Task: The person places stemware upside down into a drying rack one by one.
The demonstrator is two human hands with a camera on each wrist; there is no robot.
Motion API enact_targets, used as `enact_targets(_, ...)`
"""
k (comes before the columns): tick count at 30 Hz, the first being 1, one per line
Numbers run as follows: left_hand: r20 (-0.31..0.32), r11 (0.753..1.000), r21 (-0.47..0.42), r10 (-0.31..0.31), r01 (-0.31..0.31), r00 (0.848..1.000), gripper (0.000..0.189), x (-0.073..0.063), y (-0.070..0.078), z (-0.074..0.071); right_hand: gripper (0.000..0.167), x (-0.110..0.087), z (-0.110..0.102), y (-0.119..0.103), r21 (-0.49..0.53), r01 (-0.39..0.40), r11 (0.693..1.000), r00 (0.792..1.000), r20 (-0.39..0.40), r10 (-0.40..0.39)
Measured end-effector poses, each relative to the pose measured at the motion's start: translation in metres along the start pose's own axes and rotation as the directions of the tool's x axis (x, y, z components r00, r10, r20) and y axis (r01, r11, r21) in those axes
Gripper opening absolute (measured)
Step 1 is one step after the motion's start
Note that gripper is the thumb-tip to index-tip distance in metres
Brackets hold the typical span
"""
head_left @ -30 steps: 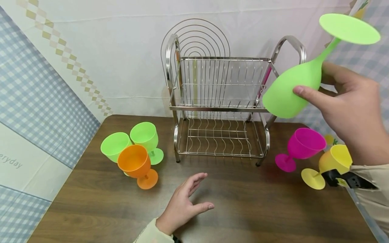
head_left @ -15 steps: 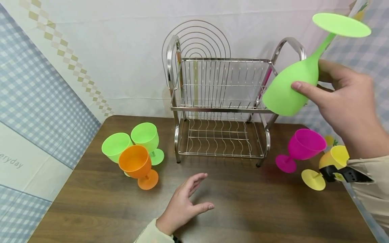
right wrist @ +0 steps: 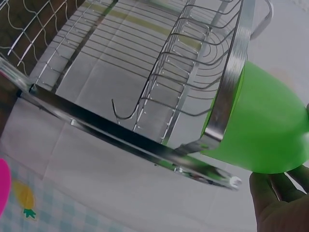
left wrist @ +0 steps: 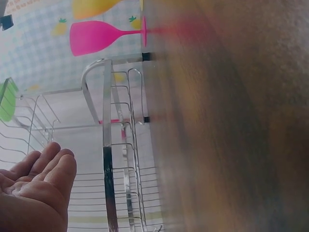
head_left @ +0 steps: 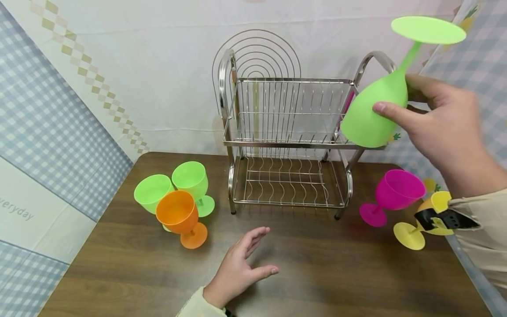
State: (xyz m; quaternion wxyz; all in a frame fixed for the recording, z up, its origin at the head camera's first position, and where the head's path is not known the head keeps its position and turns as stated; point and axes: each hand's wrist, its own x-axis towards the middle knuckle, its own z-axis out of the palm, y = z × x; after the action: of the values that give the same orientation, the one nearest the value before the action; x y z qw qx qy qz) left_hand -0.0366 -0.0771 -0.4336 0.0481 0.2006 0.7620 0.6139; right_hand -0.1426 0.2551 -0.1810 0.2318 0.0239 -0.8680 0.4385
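My right hand grips a light green goblet round its bowl, thumb on the near side. The goblet is tilted upside down, its foot up and its rim down at the right end of the rack's upper tier. In the right wrist view the green bowl shows with its rim close behind the rack's metal frame. My left hand is held over the table in front of the two-tier steel dish rack, thumb apart from the fingers, holding nothing. The left wrist view shows its fingers.
Two green goblets and an orange goblet stand upright at left on the wooden table. To the right stand a magenta goblet and a yellow goblet, the latter partly behind the right wrist strap.
My right hand has moved left with the green goblet, bringing its rim over the rack's upper right end, and the goblet is more upright in its inverted pose. The left hand stays put.
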Motion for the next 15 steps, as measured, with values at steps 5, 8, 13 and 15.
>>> enact_targets(5,-0.008,1.0,0.001,0.001,-0.001,1.0,0.077,0.0,-0.002,0.0,0.056,0.004,0.007,-0.001,-0.007,0.01,1.0,1.0,0.018,-0.01)
enact_targets(8,-0.012,1.0,0.0,0.002,-0.002,1.0,0.077,0.0,-0.003,0.0,0.058,0.008,0.009,0.0,-0.014,-0.01,1.0,1.0,0.027,0.01)
enact_targets(13,-0.021,1.0,-0.009,-0.003,0.002,1.0,0.077,0.0,-0.004,0.0,0.057,0.014,0.015,0.004,-0.01,-0.013,1.0,0.999,0.042,0.014)
enact_targets(15,-0.024,1.0,-0.011,-0.003,0.003,1.0,0.077,0.0,-0.005,0.0,0.056,0.016,0.017,0.006,-0.008,-0.008,1.0,0.999,0.042,0.009)
